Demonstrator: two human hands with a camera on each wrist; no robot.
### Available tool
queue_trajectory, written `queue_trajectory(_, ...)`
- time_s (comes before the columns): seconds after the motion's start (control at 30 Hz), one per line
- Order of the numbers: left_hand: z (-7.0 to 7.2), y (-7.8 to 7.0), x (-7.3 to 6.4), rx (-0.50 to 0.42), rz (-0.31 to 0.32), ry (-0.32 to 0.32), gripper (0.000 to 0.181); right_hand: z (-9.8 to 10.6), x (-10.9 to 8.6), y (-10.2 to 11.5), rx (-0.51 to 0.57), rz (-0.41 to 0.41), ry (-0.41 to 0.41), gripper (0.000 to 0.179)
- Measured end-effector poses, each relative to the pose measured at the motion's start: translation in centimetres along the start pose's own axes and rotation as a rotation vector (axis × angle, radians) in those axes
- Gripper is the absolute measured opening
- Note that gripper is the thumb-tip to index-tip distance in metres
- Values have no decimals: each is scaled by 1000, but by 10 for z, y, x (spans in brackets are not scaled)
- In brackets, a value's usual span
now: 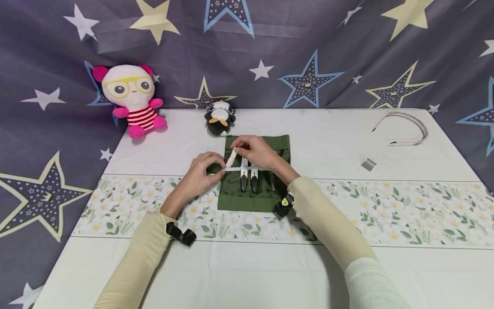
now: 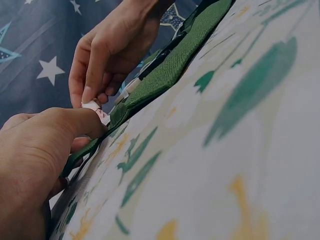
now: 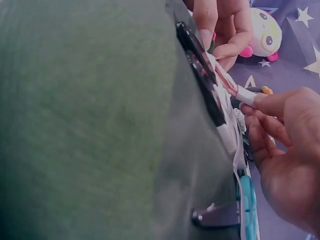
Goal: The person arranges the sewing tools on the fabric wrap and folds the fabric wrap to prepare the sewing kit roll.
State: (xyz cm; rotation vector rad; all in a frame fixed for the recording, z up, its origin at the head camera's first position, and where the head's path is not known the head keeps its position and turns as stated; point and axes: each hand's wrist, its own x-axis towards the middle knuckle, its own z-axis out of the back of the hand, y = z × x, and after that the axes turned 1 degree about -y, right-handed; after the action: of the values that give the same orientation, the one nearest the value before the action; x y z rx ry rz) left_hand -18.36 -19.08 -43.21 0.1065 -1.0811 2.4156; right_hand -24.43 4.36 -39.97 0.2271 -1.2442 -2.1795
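A green cloth organizer (image 1: 247,203) lies unrolled, with a white elastic band (image 1: 263,168) across it. Under the band sit two black-and-white pens (image 1: 254,181) and, to the right, scissors with turquoise handles (image 3: 247,204). At the band's left end, my left hand (image 1: 200,172) pinches the band by the cloth's edge, thumb on top. My right hand (image 1: 257,151) reaches over the organizer and pinches the upper end of a slim white strip with reddish markings (image 1: 230,159). The strip slants down to the band close to the left fingertips; its exact kind is unclear.
Behind the organizer sits a penguin plush (image 1: 220,119); a panda plush (image 1: 133,101) leans at the back left. A small grey square (image 1: 368,164) and a headband (image 1: 418,124) lie to the right. Star-patterned fabric (image 1: 308,34) hangs behind the white table (image 1: 247,274).
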Motion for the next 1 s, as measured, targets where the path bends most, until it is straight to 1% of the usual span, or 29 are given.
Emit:
queue_trajectory(0.1,1,-1,0,2,9,4,11,-1,1,-1,-11,10,4,20)
queue_trajectory(0.33,1,-2,0,7,16,13,10,-4,2,-3,10,19,-14,21)
queue_trajectory(0.63,0,-3,-1,-2,14,5,11,-6,1,-3,-43,-18,-34,18)
queue_trajectory(1.0,0,-3,-1,-3,4,0,10,-6,3,2,-62,-42,15,19)
